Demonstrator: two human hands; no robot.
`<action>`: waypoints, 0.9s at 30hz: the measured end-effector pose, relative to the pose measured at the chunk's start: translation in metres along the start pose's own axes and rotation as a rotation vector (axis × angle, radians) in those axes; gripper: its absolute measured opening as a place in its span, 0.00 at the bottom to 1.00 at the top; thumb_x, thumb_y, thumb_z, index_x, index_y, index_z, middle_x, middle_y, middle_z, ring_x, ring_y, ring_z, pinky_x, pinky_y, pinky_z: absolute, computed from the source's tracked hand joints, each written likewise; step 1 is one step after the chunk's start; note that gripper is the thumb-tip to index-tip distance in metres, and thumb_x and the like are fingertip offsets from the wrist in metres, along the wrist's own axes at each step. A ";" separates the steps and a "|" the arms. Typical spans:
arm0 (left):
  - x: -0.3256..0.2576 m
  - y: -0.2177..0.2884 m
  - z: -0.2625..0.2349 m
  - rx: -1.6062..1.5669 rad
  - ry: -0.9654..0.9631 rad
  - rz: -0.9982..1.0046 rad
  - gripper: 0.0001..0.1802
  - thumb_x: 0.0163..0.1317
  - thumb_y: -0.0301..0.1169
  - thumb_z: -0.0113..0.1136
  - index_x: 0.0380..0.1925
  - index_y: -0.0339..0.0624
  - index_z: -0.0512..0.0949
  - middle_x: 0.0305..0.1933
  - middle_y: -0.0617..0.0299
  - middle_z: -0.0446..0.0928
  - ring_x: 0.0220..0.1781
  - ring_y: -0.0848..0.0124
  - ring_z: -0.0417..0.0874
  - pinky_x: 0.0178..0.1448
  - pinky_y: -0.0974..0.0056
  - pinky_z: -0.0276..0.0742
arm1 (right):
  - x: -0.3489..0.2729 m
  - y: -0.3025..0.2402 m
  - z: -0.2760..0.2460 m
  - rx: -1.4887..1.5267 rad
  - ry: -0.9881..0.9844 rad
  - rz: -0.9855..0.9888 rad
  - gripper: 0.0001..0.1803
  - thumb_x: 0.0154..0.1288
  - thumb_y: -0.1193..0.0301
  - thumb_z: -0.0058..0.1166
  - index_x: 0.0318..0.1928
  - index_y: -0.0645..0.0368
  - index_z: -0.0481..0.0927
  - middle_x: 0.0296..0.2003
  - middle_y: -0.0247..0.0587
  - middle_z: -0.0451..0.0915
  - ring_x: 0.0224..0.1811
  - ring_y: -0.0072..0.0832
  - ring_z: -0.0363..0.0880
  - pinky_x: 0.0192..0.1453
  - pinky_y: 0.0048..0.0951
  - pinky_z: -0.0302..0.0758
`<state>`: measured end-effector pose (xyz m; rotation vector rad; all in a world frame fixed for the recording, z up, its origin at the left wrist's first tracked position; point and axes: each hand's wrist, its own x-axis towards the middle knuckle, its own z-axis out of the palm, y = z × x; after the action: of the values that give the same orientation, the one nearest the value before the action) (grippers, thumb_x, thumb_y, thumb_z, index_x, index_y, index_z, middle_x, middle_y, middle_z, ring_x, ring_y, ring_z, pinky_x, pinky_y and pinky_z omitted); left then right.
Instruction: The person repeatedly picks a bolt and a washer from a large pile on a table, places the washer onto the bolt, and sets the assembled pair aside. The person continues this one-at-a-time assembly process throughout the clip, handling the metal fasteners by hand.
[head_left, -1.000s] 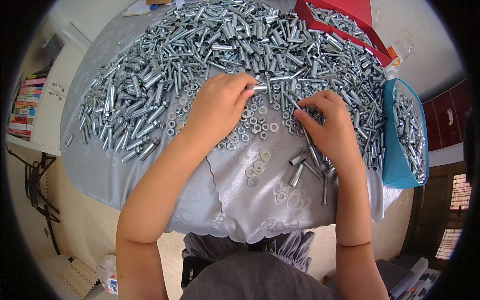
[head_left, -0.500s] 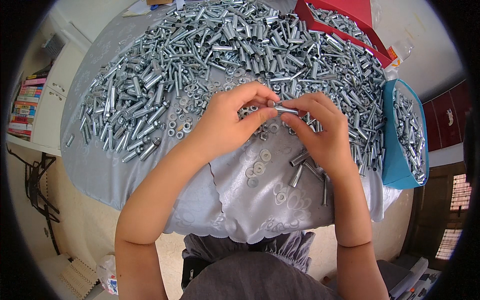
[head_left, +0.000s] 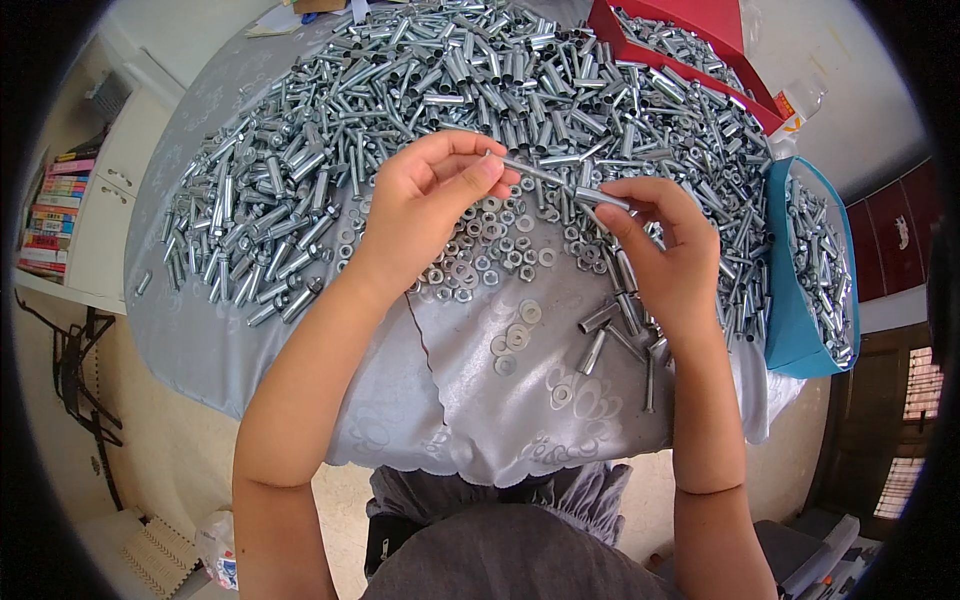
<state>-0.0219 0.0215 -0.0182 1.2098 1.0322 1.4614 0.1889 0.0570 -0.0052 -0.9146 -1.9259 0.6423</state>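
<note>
My left hand (head_left: 425, 200) pinches one end of a thin silver bolt (head_left: 536, 172) between thumb and fingers. The bolt slants down to the right, its far end at the mouth of a metal sleeve (head_left: 602, 199); whether it has entered the sleeve I cannot tell. Thumb and fingers of my right hand (head_left: 668, 240) grip that sleeve. Both hands are above the table, over a scatter of nuts and washers (head_left: 480, 262). Several loose sleeves and bolts (head_left: 594, 352) lie beside my right wrist, and a few flat washers (head_left: 517, 337) rest on the cloth between my forearms.
A large heap of sleeves and bolts (head_left: 470, 75) covers the far side of the table. Assembled anchor bolts (head_left: 270, 200) lie at the left. A red box (head_left: 690, 60) and a blue box (head_left: 782, 270), both holding metal parts, stand at the right on the grey tablecloth (head_left: 190, 330).
My hands have moved apart, the left up and to the left, the right slightly right. More of the bolt now shows between them, and the nuts below are uncovered.
</note>
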 end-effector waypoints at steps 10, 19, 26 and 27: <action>-0.004 0.001 0.005 -0.060 -0.091 -0.061 0.11 0.60 0.27 0.52 0.42 0.33 0.72 0.38 0.54 0.78 0.40 0.72 0.79 0.48 0.69 0.74 | -0.002 -0.001 0.003 0.211 0.043 0.115 0.09 0.51 0.77 0.60 0.36 0.63 0.78 0.31 0.33 0.77 0.29 0.16 0.69 0.35 0.17 0.67; -0.003 0.002 0.002 -0.073 -0.101 -0.101 0.12 0.61 0.28 0.51 0.43 0.32 0.71 0.38 0.54 0.77 0.37 0.73 0.78 0.48 0.69 0.74 | -0.002 -0.001 0.002 0.271 0.033 0.179 0.09 0.53 0.76 0.59 0.36 0.64 0.78 0.30 0.33 0.77 0.30 0.15 0.70 0.36 0.16 0.68; -0.003 0.004 0.004 -0.114 -0.110 -0.135 0.12 0.62 0.29 0.49 0.43 0.33 0.71 0.38 0.55 0.77 0.37 0.74 0.77 0.47 0.68 0.74 | -0.002 -0.005 0.002 0.388 0.016 0.209 0.09 0.54 0.78 0.58 0.37 0.66 0.77 0.33 0.35 0.78 0.34 0.17 0.74 0.40 0.17 0.71; -0.003 0.004 0.004 -0.103 -0.114 -0.131 0.13 0.62 0.30 0.49 0.43 0.33 0.71 0.38 0.56 0.77 0.37 0.74 0.77 0.47 0.68 0.74 | -0.002 -0.005 0.003 0.398 0.011 0.207 0.09 0.54 0.78 0.58 0.37 0.66 0.77 0.33 0.35 0.78 0.35 0.17 0.75 0.41 0.17 0.71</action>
<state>-0.0183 0.0175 -0.0144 1.1174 0.9295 1.3133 0.1853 0.0518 -0.0043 -0.8609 -1.6227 1.0940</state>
